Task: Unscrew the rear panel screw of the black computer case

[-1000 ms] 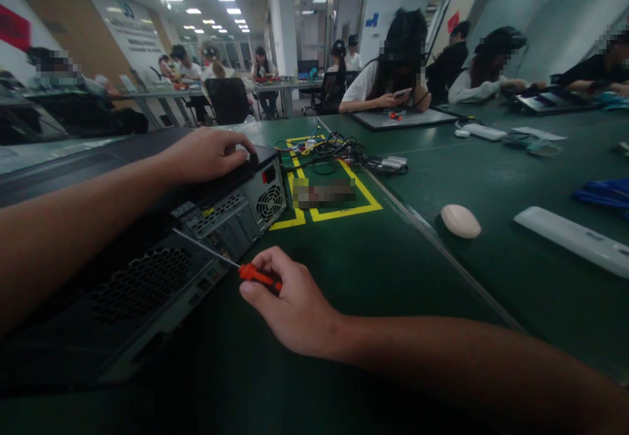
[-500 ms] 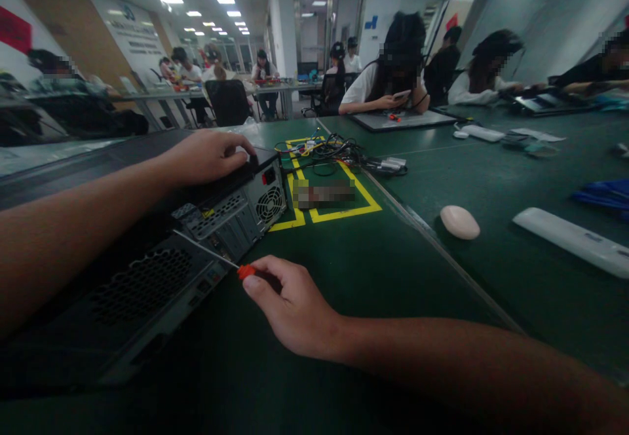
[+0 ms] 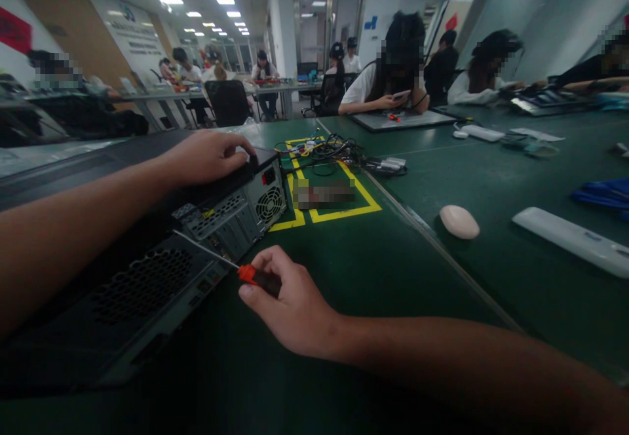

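Note:
A black desktop computer case lies on the green table at the left, its metal back panel with the fan grille turned towards the right. My left hand rests on top of the case near its back edge, fingers partly stretched and slightly bent, holding nothing. A screwdriver with an orange and black handle is in my right hand, thumb and fingers round the handle. Its thin shaft slants up to the left, and the tip is at the rear edge of the case by a perforated metal strip. Whether it sits on a screw is too dark to tell.
Tangled cables lie beyond the case by yellow tape marks. A pixelated object lies within the tape. To the right are a pale rounded mouse-like object, a long white bar and blue cloth. People sit across the table.
The thumb and fingers of my right hand have spread on the screwdriver handle, showing more of it. The shaft and tip stay in place. My left hand has not moved.

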The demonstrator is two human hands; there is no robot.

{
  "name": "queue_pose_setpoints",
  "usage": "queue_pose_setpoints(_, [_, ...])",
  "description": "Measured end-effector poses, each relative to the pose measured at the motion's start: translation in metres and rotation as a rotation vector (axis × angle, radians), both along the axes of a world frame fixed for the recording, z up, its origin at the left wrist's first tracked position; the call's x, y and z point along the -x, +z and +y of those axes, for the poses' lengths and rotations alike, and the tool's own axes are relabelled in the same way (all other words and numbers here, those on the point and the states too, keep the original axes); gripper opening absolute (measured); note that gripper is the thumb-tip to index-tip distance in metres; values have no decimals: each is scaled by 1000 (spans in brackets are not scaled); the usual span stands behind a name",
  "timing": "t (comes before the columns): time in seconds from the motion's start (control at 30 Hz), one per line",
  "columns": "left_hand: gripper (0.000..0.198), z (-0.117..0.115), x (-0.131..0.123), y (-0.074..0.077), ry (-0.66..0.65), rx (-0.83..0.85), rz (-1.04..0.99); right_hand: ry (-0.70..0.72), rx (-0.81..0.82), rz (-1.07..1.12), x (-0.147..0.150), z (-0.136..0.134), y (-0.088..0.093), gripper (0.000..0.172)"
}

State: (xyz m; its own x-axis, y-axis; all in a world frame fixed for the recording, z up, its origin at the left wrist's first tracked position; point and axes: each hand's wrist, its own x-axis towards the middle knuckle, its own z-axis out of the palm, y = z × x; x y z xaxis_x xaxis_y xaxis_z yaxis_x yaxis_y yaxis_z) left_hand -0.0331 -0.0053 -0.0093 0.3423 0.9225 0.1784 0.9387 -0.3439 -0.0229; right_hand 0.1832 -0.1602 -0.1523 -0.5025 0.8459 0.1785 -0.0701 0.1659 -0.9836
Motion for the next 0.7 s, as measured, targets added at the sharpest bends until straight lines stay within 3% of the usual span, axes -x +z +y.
queue_pose_setpoints(0.7, [55, -4, -3, 2, 2, 20, -21, -17, 17, -24, 0, 0, 2, 18])
